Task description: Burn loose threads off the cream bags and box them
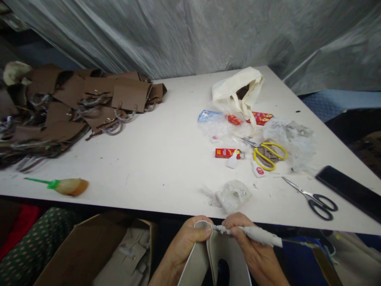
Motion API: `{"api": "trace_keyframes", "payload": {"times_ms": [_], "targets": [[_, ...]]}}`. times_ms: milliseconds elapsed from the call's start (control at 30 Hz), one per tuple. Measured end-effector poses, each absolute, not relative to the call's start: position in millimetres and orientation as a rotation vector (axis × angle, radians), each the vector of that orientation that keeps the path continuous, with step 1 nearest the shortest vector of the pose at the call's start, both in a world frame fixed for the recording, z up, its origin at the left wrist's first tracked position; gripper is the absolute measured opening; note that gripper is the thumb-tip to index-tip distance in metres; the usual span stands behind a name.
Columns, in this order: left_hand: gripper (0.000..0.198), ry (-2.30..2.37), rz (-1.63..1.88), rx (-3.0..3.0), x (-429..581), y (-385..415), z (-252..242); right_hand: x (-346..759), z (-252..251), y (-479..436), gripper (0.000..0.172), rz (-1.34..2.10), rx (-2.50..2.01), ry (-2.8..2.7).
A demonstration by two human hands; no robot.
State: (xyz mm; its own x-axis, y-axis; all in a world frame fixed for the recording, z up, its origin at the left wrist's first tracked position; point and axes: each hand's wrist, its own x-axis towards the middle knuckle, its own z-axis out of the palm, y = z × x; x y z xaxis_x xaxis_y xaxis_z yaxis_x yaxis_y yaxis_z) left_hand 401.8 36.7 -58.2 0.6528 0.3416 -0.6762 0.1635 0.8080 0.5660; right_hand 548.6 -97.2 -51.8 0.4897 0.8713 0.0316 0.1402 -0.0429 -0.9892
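Note:
My left hand (181, 244) is closed on a pale grey leather-like bag piece (195, 263), pinching its folded top edge between thumb and fingers. The piece hangs down over my lap and runs out of view at the bottom. In my right hand (253, 250) is a white pen-shaped tool (263, 236) with a wrapped-looking grip. Its narrow end points left and meets the edge of the piece beside my left thumb; whether it presses in is too small to tell. Just beyond my hands, a crumpled clear plastic bag (235, 196) lies on the table.
Brown handbags (131, 95) are piled at the left of the table (166, 159). A green-tipped bottle (71, 186) lies in front. Yellow-handled scissors (269, 155), black-handled scissors (321, 204), red boxes (228, 153), a cloth bag (235, 85) and a phone-like black slab (351, 192) lie right. A carton (74, 248) stands below.

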Motion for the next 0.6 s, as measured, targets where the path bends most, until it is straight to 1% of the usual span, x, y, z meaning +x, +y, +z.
{"api": "trace_keyframes", "payload": {"times_ms": [133,233,300,367,433,500,600], "targets": [[0.040,0.856,0.167,0.574,403,32,-57,552,-50,-93,0.028,0.732,-1.536,-0.964],[0.041,0.867,0.232,0.528,405,27,-55,557,-48,-92,0.026,0.661,-1.496,-1.121],[0.043,0.878,0.260,0.496,406,24,-53,560,-45,-92,0.019,0.540,-1.443,-1.355],[0.043,0.871,0.258,0.475,407,22,-51,562,-42,-94,0.008,0.381,-1.423,-1.621],[0.042,0.851,0.246,0.468,406,20,-51,563,-39,-96,0.010,0.209,-1.417,-1.795],[0.042,0.827,0.245,0.460,404,18,-53,563,-37,-99,0.011,0.081,-1.409,-1.845],[0.040,0.807,0.254,0.470,399,16,-55,566,-33,-105,0.011,0.091,-1.347,-1.793]]}}
